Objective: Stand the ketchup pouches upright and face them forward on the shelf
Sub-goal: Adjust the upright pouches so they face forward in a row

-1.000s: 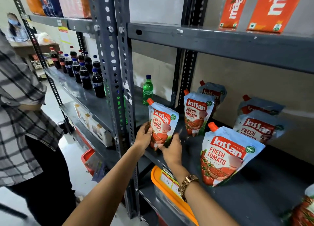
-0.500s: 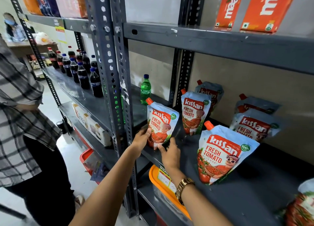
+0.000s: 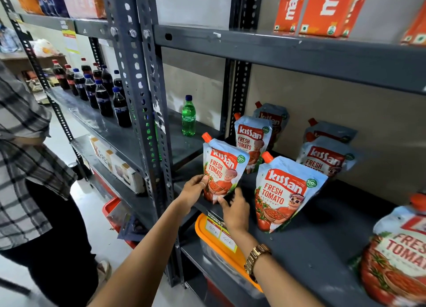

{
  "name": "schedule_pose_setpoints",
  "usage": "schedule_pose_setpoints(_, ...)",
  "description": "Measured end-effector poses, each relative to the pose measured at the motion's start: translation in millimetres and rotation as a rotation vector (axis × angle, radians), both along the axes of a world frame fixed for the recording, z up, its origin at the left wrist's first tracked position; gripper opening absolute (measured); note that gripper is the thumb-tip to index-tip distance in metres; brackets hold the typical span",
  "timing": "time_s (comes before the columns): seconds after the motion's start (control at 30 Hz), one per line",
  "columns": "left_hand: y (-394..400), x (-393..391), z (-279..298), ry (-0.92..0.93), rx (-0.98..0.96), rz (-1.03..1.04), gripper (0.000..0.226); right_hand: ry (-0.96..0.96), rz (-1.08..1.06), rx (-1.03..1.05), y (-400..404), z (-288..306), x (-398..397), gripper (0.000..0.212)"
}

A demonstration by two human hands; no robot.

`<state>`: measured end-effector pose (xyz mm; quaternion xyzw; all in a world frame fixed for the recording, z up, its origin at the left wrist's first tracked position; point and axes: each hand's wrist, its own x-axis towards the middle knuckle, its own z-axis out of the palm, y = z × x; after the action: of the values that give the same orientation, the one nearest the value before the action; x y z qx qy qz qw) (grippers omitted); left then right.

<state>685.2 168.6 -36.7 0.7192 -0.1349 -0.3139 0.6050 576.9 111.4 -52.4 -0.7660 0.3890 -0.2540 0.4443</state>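
Several light-blue and red ketchup pouches with orange caps stand on the dark grey shelf [image 3: 311, 242]. The front-left pouch [image 3: 222, 168] stands upright at the shelf's left front edge, label forward. My left hand [image 3: 194, 192] grips its lower left side. My right hand [image 3: 234, 208] touches its bottom right corner with fingers spread. A larger-looking pouch [image 3: 283, 193] stands upright just right of my right hand. Further back stand a pouch [image 3: 252, 140] with another [image 3: 274, 116] behind it, and two more pouches [image 3: 325, 160] to the right. At the far right edge sits one pouch [image 3: 396, 258], blurred.
A green bottle [image 3: 188, 116] stands behind the perforated upright post [image 3: 147, 99]. Dark cola bottles [image 3: 101, 94] line the shelf to the left. Orange juice cartons [image 3: 322, 7] sit on the shelf above. An orange-lidded bin [image 3: 214, 233] lies below. A person in a plaid shirt [image 3: 25, 168] stands at left.
Both hands stay on the front-left pouch, which has shifted slightly to face more forward. The right hand has slid to its bottom right corner; the camera moved closer.
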Motion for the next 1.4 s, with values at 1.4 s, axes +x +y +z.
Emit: schedule_pose_setpoints(1.4,-29,-140,8,-0.081,-0.049,-0.216,0.046,-0.004,-0.165,0.038,-33,16,-138,0.036)
